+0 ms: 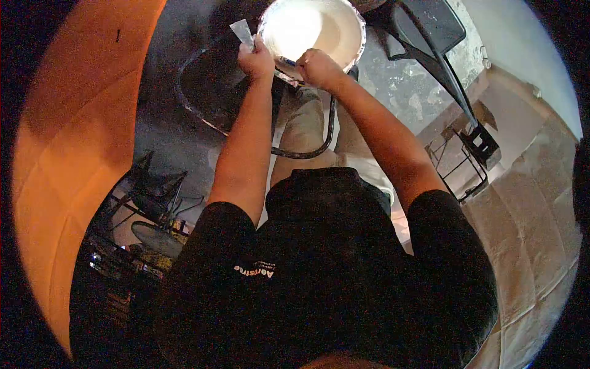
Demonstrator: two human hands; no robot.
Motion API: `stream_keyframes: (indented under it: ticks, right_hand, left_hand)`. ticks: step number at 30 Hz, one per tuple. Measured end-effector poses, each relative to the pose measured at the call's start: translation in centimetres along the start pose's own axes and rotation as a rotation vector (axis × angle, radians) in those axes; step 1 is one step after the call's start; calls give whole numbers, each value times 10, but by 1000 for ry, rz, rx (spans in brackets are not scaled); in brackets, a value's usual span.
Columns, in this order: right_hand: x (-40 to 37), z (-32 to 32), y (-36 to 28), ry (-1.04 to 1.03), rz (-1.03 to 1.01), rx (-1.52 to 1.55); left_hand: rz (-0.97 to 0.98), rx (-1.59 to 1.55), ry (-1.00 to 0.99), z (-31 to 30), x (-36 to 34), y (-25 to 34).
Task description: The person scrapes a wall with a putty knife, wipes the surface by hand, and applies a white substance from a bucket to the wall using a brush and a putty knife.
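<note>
A wide round bucket with a stained rim stands ahead of me, brightly lit, with pale material inside. My left hand is closed at its left edge, around a flat, pale scraper-like blade that points up and left. My right hand is in a fist over the near rim. From that fist a short dark-blue piece sticks out toward the left; the rest of it is hidden by the fingers.
Between my legs and the bucket curves a black tubular frame. A dark chair stands at the upper right, near a pale wall. Orange sheeting hangs on the left. Brown sheeting covers the right side. Dark stands and clutter are at lower left.
</note>
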State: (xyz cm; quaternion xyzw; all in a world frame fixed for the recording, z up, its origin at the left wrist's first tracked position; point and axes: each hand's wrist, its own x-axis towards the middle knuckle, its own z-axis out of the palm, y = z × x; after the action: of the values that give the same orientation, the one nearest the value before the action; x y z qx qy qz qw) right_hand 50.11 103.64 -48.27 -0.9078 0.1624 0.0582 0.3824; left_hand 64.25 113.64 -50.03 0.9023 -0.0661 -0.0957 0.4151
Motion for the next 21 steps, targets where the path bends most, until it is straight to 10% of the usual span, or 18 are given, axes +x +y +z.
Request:
stream_keyframes:
  ticks: [8,13,21]
  right_hand:
    - [24,-26,15,-45,-58,100]
    - [48,-35,26,-435,-180,100]
    - [9,-48,18,-59,141,110]
  left_hand:
    - [1,-105,33,-1,-5,12]
    - [-65,-9,41,-11,-11,24]
    - [31,-56,16,-9,8,-23]
